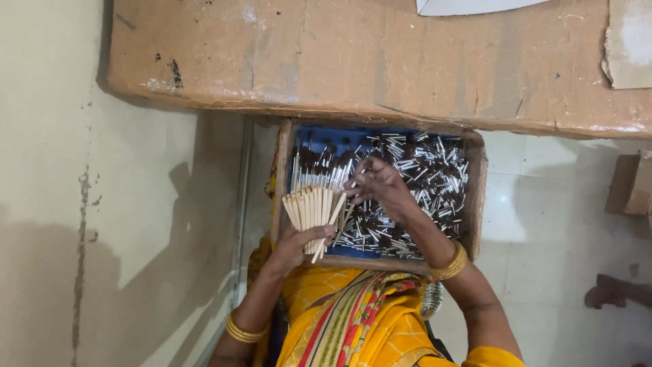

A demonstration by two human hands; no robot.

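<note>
My left hand (297, 243) grips a fanned bundle of pale wooden sticks (309, 208), held upright over the left side of a shallow cardboard box (478, 204). My right hand (382, 186) pinches one brush (341, 207) by its metal end, its wooden handle slanting down against the bundle. The box, lined in blue, is filled with several brush heads (428, 170) with silver ferrules and dark bristles. Finished brushes (319, 163) stand in a row at the box's back left.
A tape-covered cardboard tabletop (367, 54) overhangs the far edge of the box. A pale wall (81, 204) runs along the left. White floor tiles (543, 224) lie to the right, with a small cardboard piece (631, 183) and a person's foot (614, 292).
</note>
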